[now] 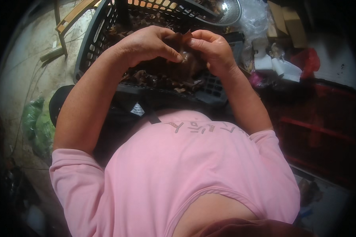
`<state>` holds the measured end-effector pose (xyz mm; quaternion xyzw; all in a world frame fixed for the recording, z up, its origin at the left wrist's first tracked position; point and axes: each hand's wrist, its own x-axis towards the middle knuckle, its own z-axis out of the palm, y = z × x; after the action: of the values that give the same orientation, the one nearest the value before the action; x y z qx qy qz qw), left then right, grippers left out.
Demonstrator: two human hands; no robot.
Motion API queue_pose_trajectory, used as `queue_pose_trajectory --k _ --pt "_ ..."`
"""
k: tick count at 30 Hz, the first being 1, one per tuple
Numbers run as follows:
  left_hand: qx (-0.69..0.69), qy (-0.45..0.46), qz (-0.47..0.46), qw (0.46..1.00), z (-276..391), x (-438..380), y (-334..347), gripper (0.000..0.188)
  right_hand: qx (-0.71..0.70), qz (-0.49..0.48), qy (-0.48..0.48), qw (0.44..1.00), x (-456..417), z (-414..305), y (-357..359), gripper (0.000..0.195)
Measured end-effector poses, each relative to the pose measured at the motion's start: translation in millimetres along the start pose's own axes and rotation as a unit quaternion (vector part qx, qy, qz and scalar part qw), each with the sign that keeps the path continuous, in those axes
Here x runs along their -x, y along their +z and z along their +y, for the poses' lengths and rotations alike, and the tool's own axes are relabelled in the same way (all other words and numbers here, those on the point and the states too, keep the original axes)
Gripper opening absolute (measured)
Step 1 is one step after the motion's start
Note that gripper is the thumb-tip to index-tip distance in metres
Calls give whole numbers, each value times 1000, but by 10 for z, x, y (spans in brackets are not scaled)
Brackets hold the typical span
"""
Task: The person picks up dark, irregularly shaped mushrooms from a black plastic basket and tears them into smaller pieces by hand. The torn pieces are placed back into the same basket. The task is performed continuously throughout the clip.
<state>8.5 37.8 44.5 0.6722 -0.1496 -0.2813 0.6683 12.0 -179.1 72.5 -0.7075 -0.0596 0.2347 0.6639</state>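
Both my hands are raised over a dark plastic basket (pixel 84 49) with slotted walls. It holds a heap of wet, frilly brown pieces that look like wood ear mushroom (pixel 163 81). Between my hands is one larger glossy brown wood ear piece (pixel 186 57). My left hand (pixel 149 46) has its thumb against the face of this piece, its other fingers hidden behind. With thumb and forefinger, my right hand (pixel 215 50) pinches the upper edge, where a pointed tip sticks up.
A perforated metal colander (pixel 230 13) rests at the basket's far right. Clear plastic wrap (pixel 255 20), cardboard (pixel 293 25), white packaging (pixel 286 69) and a red plastic bag (pixel 310 62) lie right of it. On the left floor are a green-filled bag (pixel 38 124) and a wooden frame (pixel 74 17).
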Motion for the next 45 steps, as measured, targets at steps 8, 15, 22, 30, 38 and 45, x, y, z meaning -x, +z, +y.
queue_pose_trajectory --k 8,15,22,30,38,45 --pt "85 15 56 995 -163 -122 -4 44 -16 37 -16 999 4 21 -125 18" --pt "-6 -22 45 999 -116 -112 114 55 -9 9 16 1000 19 67 -108 21" --pt "44 -45 58 996 -98 -132 122 56 16 23 31 999 37 5 -145 24" --pt "-40 -50 97 993 -119 -157 155 54 -9 -9 42 999 77 -26 -201 27" --pt "0 -40 75 996 -129 -166 166 57 7 -2 20 1000 47 15 -154 32" --pt "118 -7 76 990 -163 -146 224 45 62 10 -11 998 -74 142 -153 24"
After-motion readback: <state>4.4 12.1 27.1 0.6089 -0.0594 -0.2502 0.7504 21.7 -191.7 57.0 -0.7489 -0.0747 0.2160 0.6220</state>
